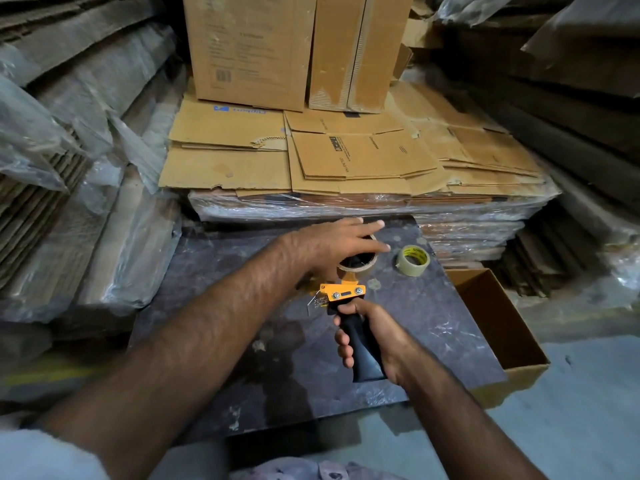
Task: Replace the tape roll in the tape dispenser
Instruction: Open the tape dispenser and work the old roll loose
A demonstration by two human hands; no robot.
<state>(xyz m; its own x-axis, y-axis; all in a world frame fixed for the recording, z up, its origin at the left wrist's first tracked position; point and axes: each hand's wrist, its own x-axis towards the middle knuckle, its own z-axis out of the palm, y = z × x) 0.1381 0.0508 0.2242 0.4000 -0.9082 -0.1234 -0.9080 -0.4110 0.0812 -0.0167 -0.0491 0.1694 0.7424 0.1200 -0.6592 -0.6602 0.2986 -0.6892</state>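
Note:
My right hand (372, 329) grips the black handle of the orange tape dispenser (346, 296), held above a dark work surface (242, 341). On the dispenser's far end sits a nearly bare brown cardboard core (358, 265). My left hand (341, 245) lies over that core, thumb and fingers around its rim. A full roll of clear tape (413, 260) with a yellow-printed core lies flat on the surface, just right of the dispenser and apart from both hands.
An open empty cardboard box (498, 327) stands at the surface's right edge. Flattened cartons wrapped in plastic (346, 168) are stacked behind, upright boxes (287, 50) on top. Wrapped cardboard bundles (76, 168) crowd the left and right sides.

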